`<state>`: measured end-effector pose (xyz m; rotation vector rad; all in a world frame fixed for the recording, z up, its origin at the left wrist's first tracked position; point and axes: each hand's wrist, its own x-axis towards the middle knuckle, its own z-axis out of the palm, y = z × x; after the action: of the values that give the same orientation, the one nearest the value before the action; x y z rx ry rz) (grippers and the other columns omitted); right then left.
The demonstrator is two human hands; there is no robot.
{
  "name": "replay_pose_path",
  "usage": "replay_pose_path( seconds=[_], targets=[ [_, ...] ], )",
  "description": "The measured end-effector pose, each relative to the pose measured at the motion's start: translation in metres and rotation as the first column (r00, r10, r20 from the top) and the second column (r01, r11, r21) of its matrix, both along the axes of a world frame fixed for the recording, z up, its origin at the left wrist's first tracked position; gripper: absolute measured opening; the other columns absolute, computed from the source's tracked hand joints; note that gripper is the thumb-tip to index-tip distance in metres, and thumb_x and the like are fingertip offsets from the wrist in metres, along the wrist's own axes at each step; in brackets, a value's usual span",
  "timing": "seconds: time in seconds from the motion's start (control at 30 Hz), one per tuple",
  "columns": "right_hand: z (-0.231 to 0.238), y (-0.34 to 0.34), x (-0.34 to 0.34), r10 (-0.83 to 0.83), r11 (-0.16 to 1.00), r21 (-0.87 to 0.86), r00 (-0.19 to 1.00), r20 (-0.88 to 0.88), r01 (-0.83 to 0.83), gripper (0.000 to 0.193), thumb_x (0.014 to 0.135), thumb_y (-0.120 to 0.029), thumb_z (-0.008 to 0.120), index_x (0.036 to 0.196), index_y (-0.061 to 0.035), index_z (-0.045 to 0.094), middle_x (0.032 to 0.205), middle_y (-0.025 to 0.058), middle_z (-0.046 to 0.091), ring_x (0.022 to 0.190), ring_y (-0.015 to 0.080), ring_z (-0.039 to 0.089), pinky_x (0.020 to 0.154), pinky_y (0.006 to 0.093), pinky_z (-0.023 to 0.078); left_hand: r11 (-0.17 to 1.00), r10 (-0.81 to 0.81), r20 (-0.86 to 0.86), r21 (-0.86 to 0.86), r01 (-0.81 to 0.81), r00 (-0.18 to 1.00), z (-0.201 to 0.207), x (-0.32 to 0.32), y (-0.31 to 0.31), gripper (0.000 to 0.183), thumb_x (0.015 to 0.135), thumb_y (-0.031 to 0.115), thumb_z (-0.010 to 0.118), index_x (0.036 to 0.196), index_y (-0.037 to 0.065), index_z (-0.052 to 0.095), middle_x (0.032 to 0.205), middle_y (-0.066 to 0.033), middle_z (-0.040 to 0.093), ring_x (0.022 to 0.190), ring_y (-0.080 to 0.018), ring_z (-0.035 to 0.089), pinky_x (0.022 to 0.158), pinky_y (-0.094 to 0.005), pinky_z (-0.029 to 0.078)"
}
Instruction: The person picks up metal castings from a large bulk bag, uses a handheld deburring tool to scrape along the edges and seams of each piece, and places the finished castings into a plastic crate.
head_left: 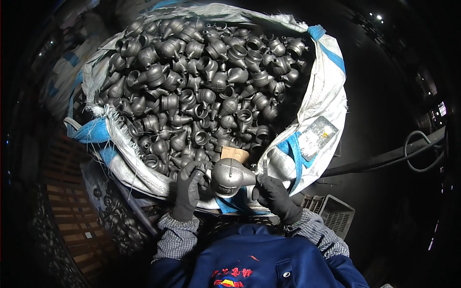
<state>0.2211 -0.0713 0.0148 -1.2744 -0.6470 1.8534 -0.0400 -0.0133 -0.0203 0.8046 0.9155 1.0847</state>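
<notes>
In front of me, over the near rim of a big white woven sack [331, 91], I hold a grey bulb-shaped metal casting [229, 175] with a narrow neck. My left hand [188, 185], in a dark glove, is closed at its wide left side; the exact finger contact is partly hidden. The neck points right, and my right hand [276, 196], gloved too, has its fingers closed around that end. Beyond the hands, the sack is filled with similar loose castings [218, 81]. A piece of brown cardboard [235, 154] lies just behind the held casting.
Blue straps [93, 130] hang from the sack's rim. To the lower right stands a grey plastic crate [336, 213]. An orange-brown slatted crate [79, 211] and more castings [120, 221] are at the lower left. A dark bar with a looped cable [422, 144] reaches in from the right.
</notes>
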Motion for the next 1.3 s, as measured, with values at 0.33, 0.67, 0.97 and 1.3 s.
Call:
replay_pose_path(
  seconds=[0.33, 0.67, 0.97, 1.3],
  targets=[
    [-0.008, 0.002, -0.024, 0.223, 0.964, -0.075, 0.931, -0.289, -0.254, 0.068, 0.096, -0.061, 0.032, 0.097, -0.0018, 0.065, 0.054, -0.0004, 0.049, 0.040, 0.0066, 0.034, 0.038, 0.0213, 0.026, 0.995, 0.099, 0.543, -0.079, -0.067, 0.834, -0.007, 0.013, -0.003, 0.035, 0.092, 0.027, 0.063, 0.119, 0.006, 0.056, 0.125, -0.0121, 0.057, 0.115, -0.0242, 0.055, 0.099, -0.0404, 0.046],
    [0.019, 0.009, -0.038, 0.299, 0.954, 0.043, 0.946, -0.122, -0.296, 0.038, 0.098, -0.020, 0.044, 0.130, 0.0013, 0.051, 0.089, 0.0077, 0.063, 0.059, 0.0064, 0.048, 0.048, 0.0194, 0.037, 0.876, 0.434, 0.657, -0.150, -0.457, 0.617, -0.011, -0.122, -0.037, 0.040, 0.094, 0.036, 0.055, 0.119, 0.003, 0.055, 0.121, -0.0162, 0.058, 0.110, -0.0308, 0.058, 0.092, -0.0502, 0.050],
    [0.000, -0.011, -0.023, 0.301, 0.948, -0.082, 0.951, -0.066, -0.306, 0.040, 0.100, -0.025, 0.045, 0.133, -0.0038, 0.051, 0.089, 0.0036, 0.066, 0.060, 0.0043, 0.050, 0.052, 0.0176, 0.040, 0.391, 0.898, 0.357, -0.383, -0.837, 0.256, -0.022, -0.355, -0.124, 0.041, 0.095, 0.035, 0.051, 0.121, 0.003, 0.053, 0.119, -0.0155, 0.057, 0.106, -0.0289, 0.058, 0.087, -0.0466, 0.051],
    [-0.018, -0.006, -0.016, 0.294, 0.946, -0.118, 0.952, -0.082, -0.303, 0.037, 0.100, -0.026, 0.048, 0.134, -0.0107, 0.053, 0.086, -0.0023, 0.064, 0.056, 0.0015, 0.046, 0.048, 0.0156, 0.035, 0.140, 0.971, -0.195, 0.009, -0.990, 0.136, -0.042, -0.343, -0.100, 0.040, 0.097, 0.031, 0.044, 0.124, 0.002, 0.053, 0.120, -0.0136, 0.055, 0.107, -0.0251, 0.054, 0.091, -0.0371, 0.047]
  ],
)
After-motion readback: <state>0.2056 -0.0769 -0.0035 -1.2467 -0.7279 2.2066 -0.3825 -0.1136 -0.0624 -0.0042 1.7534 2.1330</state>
